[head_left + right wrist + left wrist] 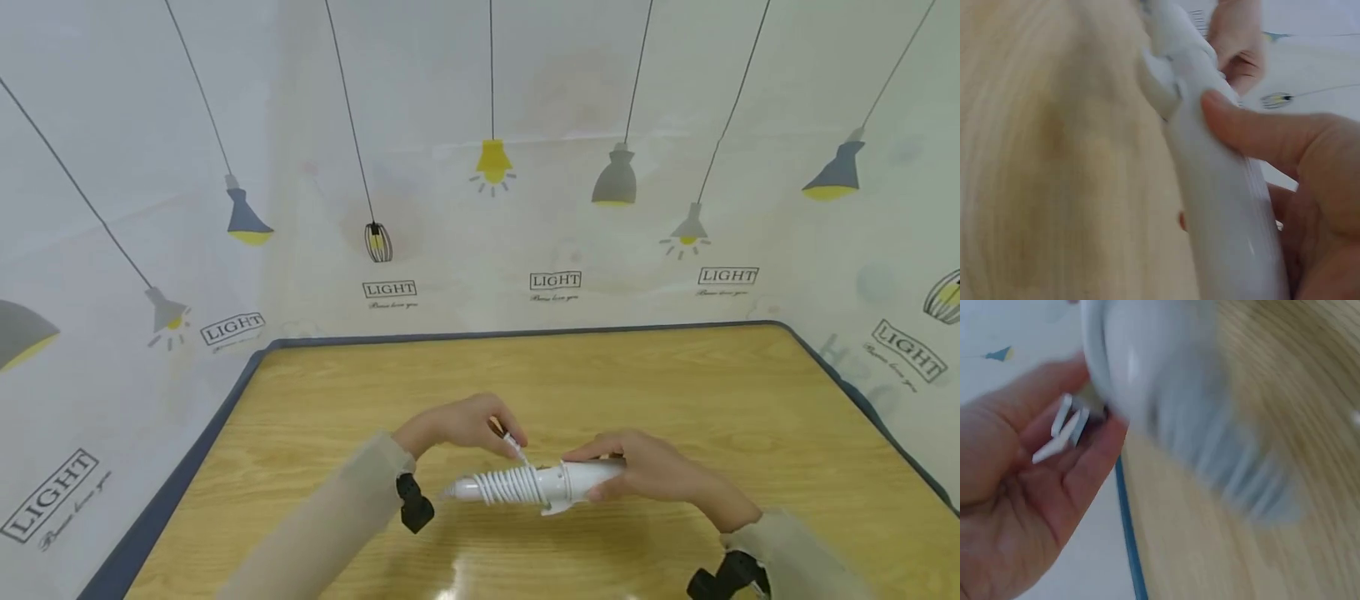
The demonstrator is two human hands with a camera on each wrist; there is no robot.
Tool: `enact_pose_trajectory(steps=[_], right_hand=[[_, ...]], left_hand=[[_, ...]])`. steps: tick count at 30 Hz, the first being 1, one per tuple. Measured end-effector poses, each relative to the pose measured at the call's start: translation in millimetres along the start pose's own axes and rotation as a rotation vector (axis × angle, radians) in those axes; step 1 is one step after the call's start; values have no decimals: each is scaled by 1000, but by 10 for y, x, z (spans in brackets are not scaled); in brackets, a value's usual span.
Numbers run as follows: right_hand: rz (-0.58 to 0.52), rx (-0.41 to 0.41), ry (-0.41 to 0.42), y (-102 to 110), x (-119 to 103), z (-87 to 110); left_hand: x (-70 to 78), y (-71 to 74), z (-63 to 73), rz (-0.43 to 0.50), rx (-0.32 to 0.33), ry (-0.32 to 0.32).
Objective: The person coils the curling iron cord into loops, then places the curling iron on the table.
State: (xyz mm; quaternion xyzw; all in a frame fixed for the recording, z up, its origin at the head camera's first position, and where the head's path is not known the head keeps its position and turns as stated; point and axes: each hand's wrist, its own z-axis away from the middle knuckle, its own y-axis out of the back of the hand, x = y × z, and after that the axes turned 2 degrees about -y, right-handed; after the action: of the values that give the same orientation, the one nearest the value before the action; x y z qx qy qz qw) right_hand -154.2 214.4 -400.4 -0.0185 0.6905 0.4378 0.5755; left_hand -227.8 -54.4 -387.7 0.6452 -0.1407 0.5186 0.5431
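A white curling iron point(592, 478), with a pale pointed tip at its left end, lies level in front of me, close over the table. White cord point(504, 487) is wound in several turns around its barrel. My right hand point(654, 468) grips the smooth handle point(1216, 187), thumb along the near side and fingers behind. My left hand point(474, 423) is above the wound barrel and pinches the cord's plug end point(514, 446). In the left wrist view, the plug's flat prongs point(1071, 425) show between thumb and fingers; the coils are blurred there.
The wood-grain table point(337, 375) has a dark blue border along its edges. Behind it and at both sides stands a pale backdrop point(435, 192) printed with hanging lamps and the word LIGHT. Black wrist camera mounts point(415, 502) sit at both sleeves.
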Motion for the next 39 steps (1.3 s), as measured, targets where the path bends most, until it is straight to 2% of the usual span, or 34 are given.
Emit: enact_pose_trajectory(steps=[2,5,8,10,16,21,26,30,37,39], right_hand=[[61,53,-22,-66,57,-99],[101,118,-55,-139,136,-231],[97,138,-55,-185,201,-331],[88,126,-51,-206,247,-366],[3,37,-17,-243,423,-352],[42,28,15,-194,494,-339],[56,28,-11,-145,510,-328],[65,39,-29,-139,484,-307],[82,48,-33,-132,435,-299],[73,34,-18,-115,428,-298]], left_hand=[[-74,-48,13,-70,147,68],[-172,-126,27,-79,349,164],[-265,-202,50,-54,466,198],[-350,-255,75,-51,477,185],[-550,-424,186,47,430,162],[-583,-538,241,95,487,153],[-571,-619,276,71,519,154],[-555,-618,283,22,506,126],[-568,-536,289,28,450,85],[-587,-512,290,29,441,97]])
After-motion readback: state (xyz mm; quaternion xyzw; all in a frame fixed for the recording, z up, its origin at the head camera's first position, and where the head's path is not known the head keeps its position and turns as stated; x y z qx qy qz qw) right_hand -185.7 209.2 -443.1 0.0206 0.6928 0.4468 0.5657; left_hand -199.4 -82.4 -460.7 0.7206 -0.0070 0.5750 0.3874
